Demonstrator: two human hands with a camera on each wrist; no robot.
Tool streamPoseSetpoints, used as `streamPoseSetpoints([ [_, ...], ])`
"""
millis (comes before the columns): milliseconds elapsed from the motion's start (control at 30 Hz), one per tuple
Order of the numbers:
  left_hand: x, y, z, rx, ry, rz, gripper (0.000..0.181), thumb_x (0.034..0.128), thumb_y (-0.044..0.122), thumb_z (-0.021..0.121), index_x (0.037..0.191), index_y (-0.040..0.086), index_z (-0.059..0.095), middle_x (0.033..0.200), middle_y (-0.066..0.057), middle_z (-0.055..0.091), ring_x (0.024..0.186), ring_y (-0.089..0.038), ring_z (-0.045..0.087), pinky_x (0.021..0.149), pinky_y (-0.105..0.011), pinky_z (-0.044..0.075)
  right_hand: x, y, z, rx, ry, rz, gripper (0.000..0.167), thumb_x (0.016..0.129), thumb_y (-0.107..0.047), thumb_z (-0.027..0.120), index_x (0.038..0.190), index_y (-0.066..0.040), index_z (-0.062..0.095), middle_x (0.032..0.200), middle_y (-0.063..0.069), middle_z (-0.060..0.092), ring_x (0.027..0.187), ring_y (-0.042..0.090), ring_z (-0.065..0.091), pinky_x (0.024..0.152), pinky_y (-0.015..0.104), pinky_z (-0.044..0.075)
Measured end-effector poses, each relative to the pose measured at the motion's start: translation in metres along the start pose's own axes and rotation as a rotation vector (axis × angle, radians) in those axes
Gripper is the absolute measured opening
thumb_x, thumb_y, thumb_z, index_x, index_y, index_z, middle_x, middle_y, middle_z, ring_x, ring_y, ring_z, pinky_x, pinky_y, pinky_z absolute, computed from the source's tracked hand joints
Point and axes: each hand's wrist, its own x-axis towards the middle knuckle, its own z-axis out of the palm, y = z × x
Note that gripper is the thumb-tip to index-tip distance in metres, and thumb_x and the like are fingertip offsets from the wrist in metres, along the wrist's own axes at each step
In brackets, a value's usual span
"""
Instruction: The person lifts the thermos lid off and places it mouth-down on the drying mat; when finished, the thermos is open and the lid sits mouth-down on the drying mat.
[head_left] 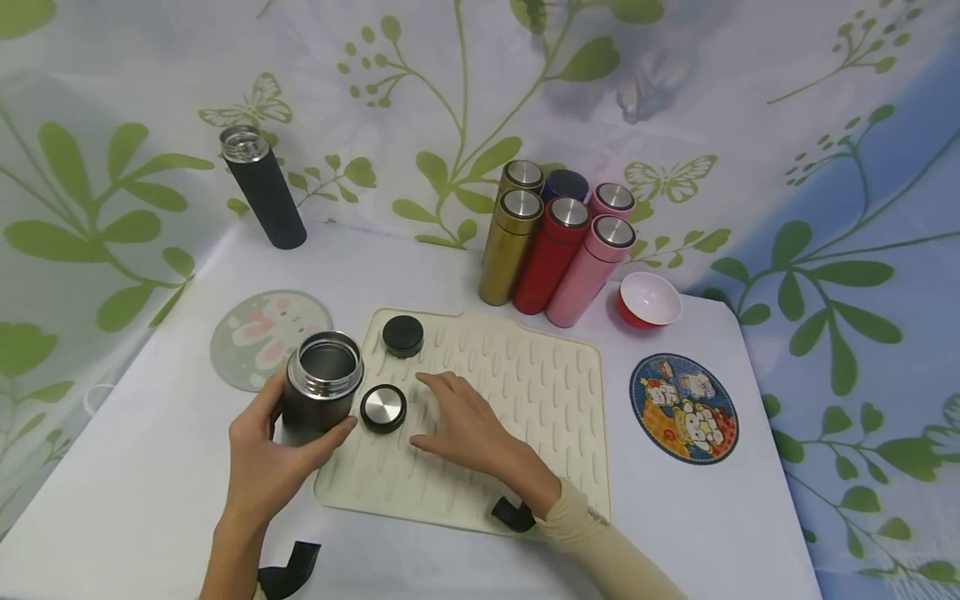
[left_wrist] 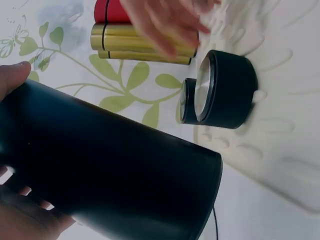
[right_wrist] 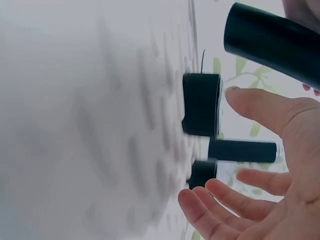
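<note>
My left hand (head_left: 273,467) grips a wide black flask (head_left: 318,400), its steel mouth uncovered and facing up; the left wrist view has the flask's dark body (left_wrist: 115,160) slanting across. A black lid with a steel top (head_left: 383,408) lies on the cream mat (head_left: 525,467), to the right of the flask. Behind it on the mat is a smaller black lid (head_left: 402,336). My right hand (head_left: 480,429) hovers over the mat to the right of the steel-topped lid, thumb and fingers spread, holding nothing. In the right wrist view its thumb is close to that lid (right_wrist: 201,105).
An uncapped slim black bottle (head_left: 266,187) stands at the back left. Several gold, red, pink and blue bottles (head_left: 551,250) stand behind the mat, beside a red bowl (head_left: 649,300). Round coasters lie left (head_left: 251,333) and right (head_left: 684,408).
</note>
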Motion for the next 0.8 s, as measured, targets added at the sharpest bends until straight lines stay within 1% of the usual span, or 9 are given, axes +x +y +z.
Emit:
streamPoseSetpoints([
  [67, 0.004, -0.002, -0.002, 0.008, -0.002, 0.012, 0.082, 0.0518, -0.021, 0.084, 0.129, -0.010, 0.059, 0.116, -0.012, 0.067, 0.102, -0.007, 0.061, 0.090, -0.017, 0.045, -0.014, 0.006, -0.006, 0.036, 0.007, 0.039, 0.086, 0.080, -0.035, 0.084, 0.150, -0.011, 0.042, 0.132, 0.006, 0.057, 0.120, 0.019, 0.053, 0.095, 0.038, 0.048],
  [133, 0.009, -0.008, -0.004, 0.019, -0.001, 0.021, 0.082, 0.0512, -0.020, 0.083, 0.128, -0.011, 0.058, 0.115, -0.013, 0.066, 0.101, -0.007, 0.061, 0.089, -0.017, 0.045, -0.028, 0.012, -0.011, 0.062, 0.009, 0.077, 0.084, 0.081, -0.034, 0.083, 0.151, -0.011, 0.041, 0.132, 0.006, 0.057, 0.118, 0.018, 0.054, 0.094, 0.039, 0.049],
  [233, 0.017, -0.025, -0.009, 0.050, -0.010, 0.026, 0.087, 0.0508, -0.019, 0.085, 0.132, -0.009, 0.056, 0.118, -0.010, 0.065, 0.102, -0.007, 0.060, 0.089, -0.017, 0.044, -0.052, 0.021, -0.017, 0.058, 0.031, 0.116, 0.081, 0.082, -0.033, 0.082, 0.149, -0.010, 0.044, 0.129, 0.005, 0.059, 0.116, 0.018, 0.055, 0.092, 0.039, 0.049],
  [333, 0.028, -0.042, -0.017, 0.092, -0.030, 0.005, 0.092, 0.0536, -0.016, 0.087, 0.138, -0.002, 0.054, 0.123, -0.003, 0.063, 0.108, -0.008, 0.058, 0.092, -0.018, 0.043, -0.075, 0.029, -0.024, 0.057, 0.071, 0.159, 0.078, 0.081, -0.030, 0.084, 0.146, -0.008, 0.047, 0.127, 0.006, 0.061, 0.115, 0.018, 0.057, 0.091, 0.040, 0.050],
  [400, 0.038, -0.050, -0.024, 0.125, -0.041, -0.027, 0.093, 0.0572, -0.014, 0.088, 0.141, 0.004, 0.053, 0.126, 0.002, 0.061, 0.113, -0.006, 0.057, 0.094, -0.018, 0.041, -0.090, 0.034, -0.030, 0.077, 0.103, 0.203, 0.079, 0.080, -0.027, 0.085, 0.146, -0.006, 0.047, 0.127, 0.007, 0.061, 0.114, 0.020, 0.058, 0.089, 0.040, 0.052],
  [500, 0.056, -0.058, -0.032, 0.171, -0.041, -0.085, 0.090, 0.0621, -0.011, 0.088, 0.142, 0.010, 0.052, 0.128, 0.004, 0.059, 0.116, -0.006, 0.055, 0.095, -0.020, 0.040, -0.111, 0.039, -0.040, 0.119, 0.159, 0.289, 0.080, 0.079, -0.024, 0.087, 0.147, -0.007, 0.047, 0.128, 0.008, 0.062, 0.113, 0.021, 0.059, 0.084, 0.040, 0.054],
  [600, 0.075, -0.068, -0.042, 0.225, -0.018, -0.194, 0.087, 0.0682, -0.003, 0.088, 0.144, 0.019, 0.052, 0.131, 0.005, 0.058, 0.116, -0.006, 0.052, 0.094, -0.027, 0.040, -0.130, 0.044, -0.047, 0.137, 0.202, 0.361, 0.079, 0.078, -0.022, 0.088, 0.145, -0.009, 0.049, 0.131, 0.007, 0.061, 0.114, 0.023, 0.059, 0.082, 0.041, 0.055],
  [733, 0.098, -0.084, -0.054, 0.271, 0.042, -0.373, 0.083, 0.0757, 0.007, 0.086, 0.146, 0.031, 0.048, 0.137, 0.005, 0.055, 0.117, -0.009, 0.050, 0.097, -0.036, 0.038, -0.152, 0.048, -0.049, 0.077, 0.227, 0.424, 0.074, 0.075, -0.021, 0.089, 0.140, -0.010, 0.056, 0.130, 0.005, 0.061, 0.116, 0.023, 0.058, 0.089, 0.047, 0.051],
  [800, 0.109, -0.092, -0.059, 0.251, 0.077, -0.439, 0.082, 0.0780, 0.008, 0.084, 0.147, 0.032, 0.046, 0.140, 0.004, 0.054, 0.120, -0.012, 0.049, 0.101, -0.038, 0.037, -0.161, 0.050, -0.047, 0.030, 0.227, 0.444, 0.070, 0.073, -0.022, 0.090, 0.135, -0.011, 0.060, 0.129, 0.003, 0.061, 0.116, 0.023, 0.057, 0.093, 0.049, 0.048],
])
